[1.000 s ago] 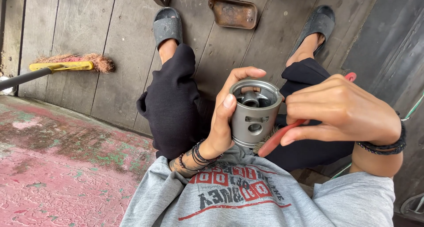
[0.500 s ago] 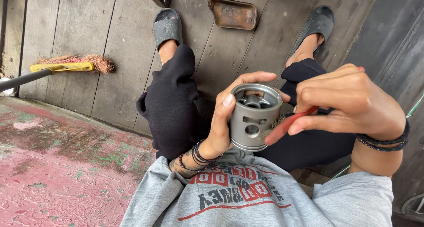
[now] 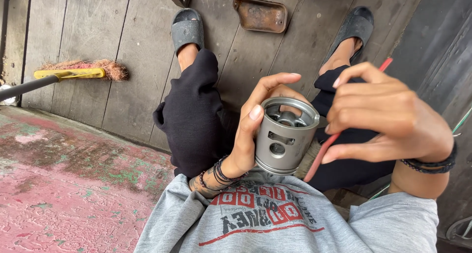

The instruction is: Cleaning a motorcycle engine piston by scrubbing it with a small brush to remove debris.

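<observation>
My left hand [image 3: 255,125] grips a grey metal piston [image 3: 285,135], open hollow end up, thumb on its near side and fingers curled behind the rim. A round pin hole shows in its side wall. My right hand [image 3: 388,118] hovers just right of the piston and pinches a thin red stick-like tool [image 3: 339,130] that runs diagonally from upper right down to lower left beside the piston. Dark bead bracelets circle both wrists. I sit with knees apart in black trousers.
My feet in grey slide sandals [image 3: 186,29] rest on weathered wooden boards. A rusty metal tray [image 3: 260,14] lies between them. A yellow-headed broom [image 3: 73,73] lies at left. A cracked red-painted concrete slab [image 3: 64,194] fills the lower left.
My right hand has lifted and shifted slightly right, tilting the red tool more upright beside the piston. My left hand keeps the piston in the same grip.
</observation>
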